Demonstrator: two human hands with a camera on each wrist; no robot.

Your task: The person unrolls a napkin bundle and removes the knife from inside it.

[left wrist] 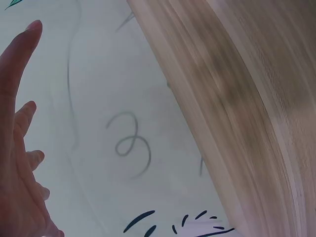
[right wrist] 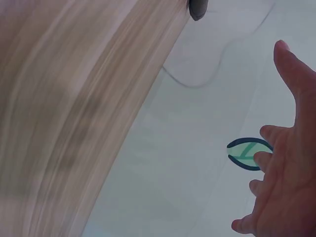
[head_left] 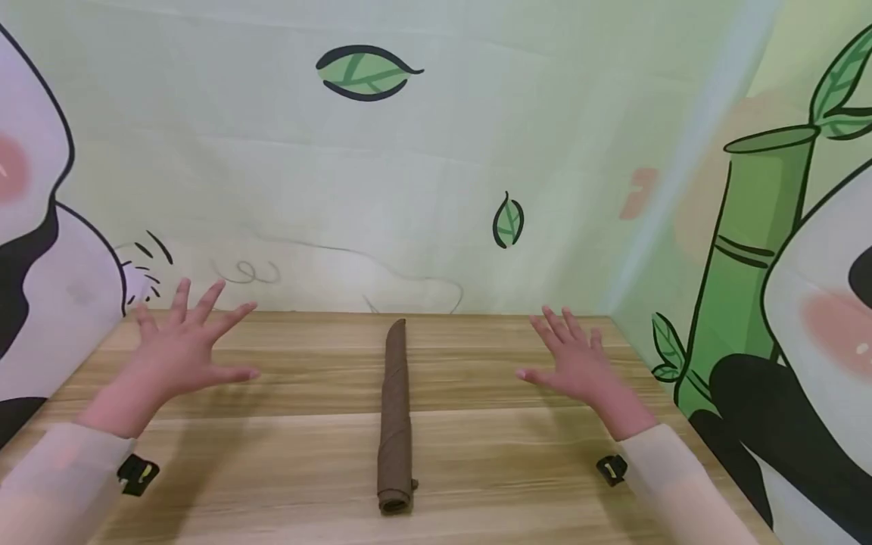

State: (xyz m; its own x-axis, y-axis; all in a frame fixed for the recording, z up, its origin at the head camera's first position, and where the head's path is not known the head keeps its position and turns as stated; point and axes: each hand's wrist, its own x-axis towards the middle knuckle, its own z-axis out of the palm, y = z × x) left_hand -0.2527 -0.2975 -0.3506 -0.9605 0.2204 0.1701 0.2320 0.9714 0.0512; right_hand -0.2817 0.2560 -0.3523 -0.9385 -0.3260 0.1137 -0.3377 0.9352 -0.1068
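Note:
A long brown roll, wound in a slant like rolled-up cloth, lies lengthwise on the wooden table. It tapers at the far end; the near end shows a dark hollow, with a small nub at its right side. My left hand hovers over the table to the left of the roll, fingers spread and holding nothing. On the other side, my right hand is held up with fingers spread too, apart from the roll. The roll's dark tip peeks in at the top of the right wrist view.
Behind the table hangs a pale green backdrop with printed leaves and faint pencil scribbles. Printed pandas and a bamboo stalk flank the table. Each light sleeve has a small black device at the cuff.

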